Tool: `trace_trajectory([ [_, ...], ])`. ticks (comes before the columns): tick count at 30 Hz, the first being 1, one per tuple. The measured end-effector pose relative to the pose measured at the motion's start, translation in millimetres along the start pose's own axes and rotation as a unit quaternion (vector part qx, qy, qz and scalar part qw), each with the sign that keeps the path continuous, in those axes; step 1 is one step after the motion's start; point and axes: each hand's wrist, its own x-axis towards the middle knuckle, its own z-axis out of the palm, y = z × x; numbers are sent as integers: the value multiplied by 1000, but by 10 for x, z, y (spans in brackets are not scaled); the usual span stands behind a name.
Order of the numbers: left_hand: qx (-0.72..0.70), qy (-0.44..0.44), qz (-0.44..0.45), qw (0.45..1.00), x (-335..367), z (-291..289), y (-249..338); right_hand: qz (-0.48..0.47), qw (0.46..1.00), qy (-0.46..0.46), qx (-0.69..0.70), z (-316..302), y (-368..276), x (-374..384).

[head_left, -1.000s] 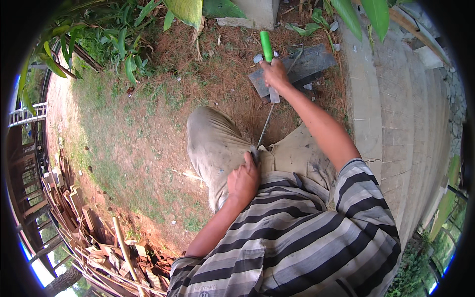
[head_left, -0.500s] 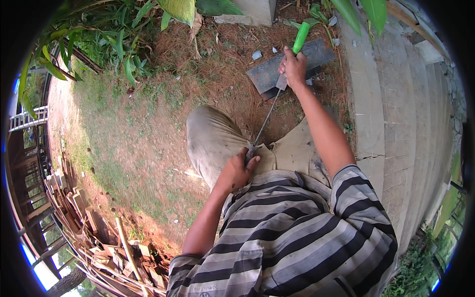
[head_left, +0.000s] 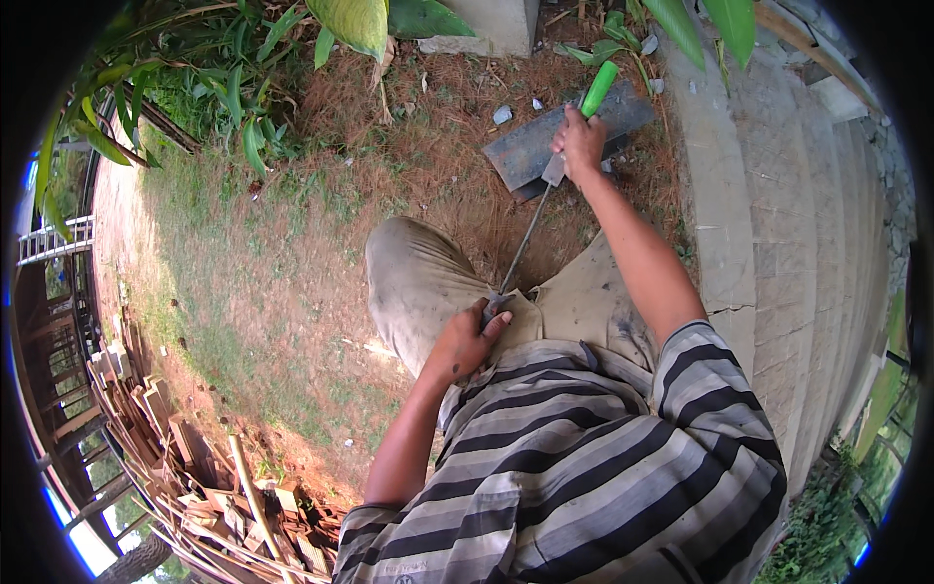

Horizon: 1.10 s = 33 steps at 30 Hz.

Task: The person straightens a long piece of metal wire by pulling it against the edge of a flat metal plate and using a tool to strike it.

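A long, thin tool slants between my hands, with a bright green handle at its far end and a slim metal rod running back toward my lap. My right hand is wrapped round it just below the green part, where a small flat grey piece sticks out. My left hand is closed at my lap on a dark grey metal piece at the rod's near end. Its exact kind is hard to make out. Beneath my right hand, a dark grey slab lies across the ground.
Concrete steps run along the right. Leafy plants hang in at the far left, and a pale concrete block stands at the far edge. Wood scraps are piled at the lower left. Small stones lie near the slab.
My right hand and the green handle have shifted slightly nearer and to the right. My left hand keeps its hold at my lap, almost unmoved.
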Motion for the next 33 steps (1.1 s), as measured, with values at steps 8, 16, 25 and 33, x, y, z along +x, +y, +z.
trace_trajectory([
  [8, -93, -95, -101, 986, -2, -116, 291, -45, 997, 17, -61, -100, -149, 306],
  [16, -178, -108, -88, 974, 27, -149, 156, -44, 999, 8, 27, -114, -204, 31],
  [25, -267, -176, -102, 942, 104, -242, -21, -36, 996, 14, 76, -121, -152, -328],
  [33, -317, -193, -109, 922, 88, -361, -138, -6, 995, -8, 97, 116, 49, -1178],
])
